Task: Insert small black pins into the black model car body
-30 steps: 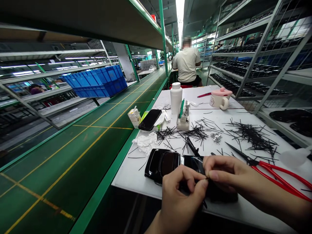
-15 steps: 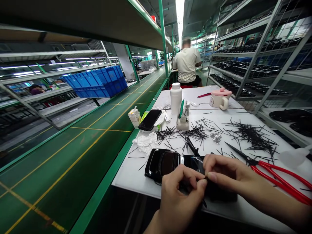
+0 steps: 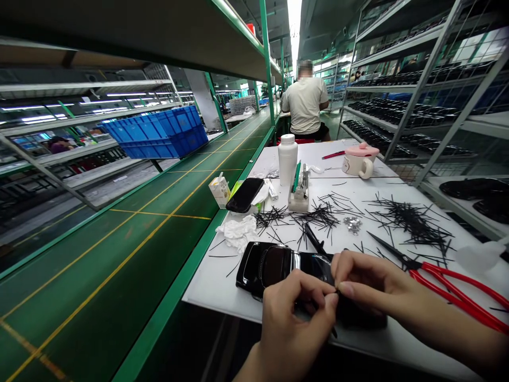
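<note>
A glossy black shoe [image 3: 274, 268] lies on its side-to-side length across the near edge of the white table, partly covered by my hands. Over its right part, my left hand [image 3: 296, 313] is closed in a pinch, thumb against forefinger. My right hand [image 3: 363, 278] pinches at the same spot, its fingertips meeting those of the left. What sits between the fingertips is too small to make out. To the right of my right hand lie red-handled scissors [image 3: 441, 278], blades pointing away to the left.
Thin black strips [image 3: 417, 220] are strewn over the table, around a small pile of silver bits [image 3: 352, 225]. Behind stand a white bottle [image 3: 287, 159], a lidded mug [image 3: 359, 162] and a phone [image 3: 245, 195]. A green conveyor belt [image 3: 159, 233] runs along the left; shoe racks [image 3: 421, 87] stand right.
The yellow lines on the conveyor belt have shifted toward me. Both hands keep their pinch at the same spot, with only a slight shift of the fingers.
</note>
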Demonstrator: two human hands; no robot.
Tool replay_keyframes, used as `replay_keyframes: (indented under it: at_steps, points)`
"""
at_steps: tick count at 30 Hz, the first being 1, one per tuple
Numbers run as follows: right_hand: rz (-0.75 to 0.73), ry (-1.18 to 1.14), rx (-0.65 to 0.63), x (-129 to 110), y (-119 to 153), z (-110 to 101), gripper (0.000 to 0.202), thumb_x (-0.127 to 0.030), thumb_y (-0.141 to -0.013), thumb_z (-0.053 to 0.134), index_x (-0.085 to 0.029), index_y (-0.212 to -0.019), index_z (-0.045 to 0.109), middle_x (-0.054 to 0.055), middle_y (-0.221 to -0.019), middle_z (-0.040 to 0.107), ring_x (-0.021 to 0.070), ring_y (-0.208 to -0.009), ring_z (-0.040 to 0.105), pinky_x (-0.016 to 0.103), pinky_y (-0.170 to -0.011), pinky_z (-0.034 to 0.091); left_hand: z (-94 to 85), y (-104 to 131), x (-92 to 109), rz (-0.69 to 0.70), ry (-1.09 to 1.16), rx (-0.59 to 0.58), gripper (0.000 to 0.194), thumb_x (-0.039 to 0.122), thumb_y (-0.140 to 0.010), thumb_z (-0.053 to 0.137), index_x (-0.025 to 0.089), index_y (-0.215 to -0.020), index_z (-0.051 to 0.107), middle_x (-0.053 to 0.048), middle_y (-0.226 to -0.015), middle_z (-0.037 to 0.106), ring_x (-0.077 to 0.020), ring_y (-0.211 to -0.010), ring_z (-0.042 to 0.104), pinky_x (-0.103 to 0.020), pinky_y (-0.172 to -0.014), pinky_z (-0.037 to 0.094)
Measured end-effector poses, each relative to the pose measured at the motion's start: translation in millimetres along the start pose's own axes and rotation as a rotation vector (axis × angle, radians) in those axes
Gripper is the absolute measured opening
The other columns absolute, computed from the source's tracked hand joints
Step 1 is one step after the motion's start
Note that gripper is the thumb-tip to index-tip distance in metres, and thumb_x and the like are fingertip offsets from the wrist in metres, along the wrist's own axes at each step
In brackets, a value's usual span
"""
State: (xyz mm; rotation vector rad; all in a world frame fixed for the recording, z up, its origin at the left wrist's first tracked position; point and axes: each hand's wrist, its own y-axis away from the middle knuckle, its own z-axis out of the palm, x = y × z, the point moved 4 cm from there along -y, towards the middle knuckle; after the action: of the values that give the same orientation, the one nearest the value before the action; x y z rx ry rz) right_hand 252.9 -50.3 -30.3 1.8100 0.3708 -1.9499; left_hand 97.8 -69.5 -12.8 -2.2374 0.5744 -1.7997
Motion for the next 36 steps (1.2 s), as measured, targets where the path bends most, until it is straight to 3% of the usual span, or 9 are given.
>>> replay_keyframes:
  at_steps: [15, 24, 32, 36]
  points:
    - [-0.014, 0.156, 0.014, 8, 2, -1, 0.036, -0.055, -0.09, 0.058, -0.021, -0.082, 0.056, -0.001, -0.069, 0.047, 0.0139, -0.065, 0.042, 0.026, -0.056, 0.031, 2.5, -1, -2, -0.011, -0.054, -0.047, 0.012, 0.013, -0.08, 0.062, 0.019, -0.075, 0.053, 0.002, -0.067, 0.062, -0.0084, -0.059, 0.056, -0.017, -0.057, 0.045]
    - [-0.279, 0.609, 0.091, 5, 8, 0, 0.013, -0.028, -0.096, 0.05, -0.023, -0.087, 0.057, 0.001, -0.077, 0.054, 0.0143, -0.066, 0.048, 0.025, -0.057, 0.038, 1.6, -2, 0, 0.039, -0.131, -0.059, 0.013, 0.01, -0.078, 0.058, 0.019, -0.073, 0.051, 0.003, -0.066, 0.057, -0.0089, -0.06, 0.052, -0.019, -0.058, 0.043]
    - [-0.4, 0.696, 0.079, -1, 8, 3, 0.012, -0.016, -0.094, 0.048, -0.023, -0.087, 0.056, -0.001, -0.073, 0.054, 0.0121, -0.061, 0.049, 0.022, -0.053, 0.04, -0.8, 0, 5, 0.23, -0.28, -0.095, 0.014, 0.006, -0.077, 0.057, 0.019, -0.077, 0.051, 0.004, -0.067, 0.059, -0.0081, -0.058, 0.053, -0.019, -0.056, 0.041]
    - [-0.495, 0.779, 0.084, -5, 10, 5, 0.016, -0.009, -0.089, 0.049, -0.023, -0.083, 0.052, -0.002, -0.071, 0.053, 0.0104, -0.058, 0.049, 0.02, -0.05, 0.04, 1.9, 0, 4, 0.194, -0.296, -0.118, 0.013, 0.007, -0.078, 0.057, 0.019, -0.077, 0.052, 0.004, -0.067, 0.06, -0.0084, -0.058, 0.053, -0.02, -0.056, 0.04]
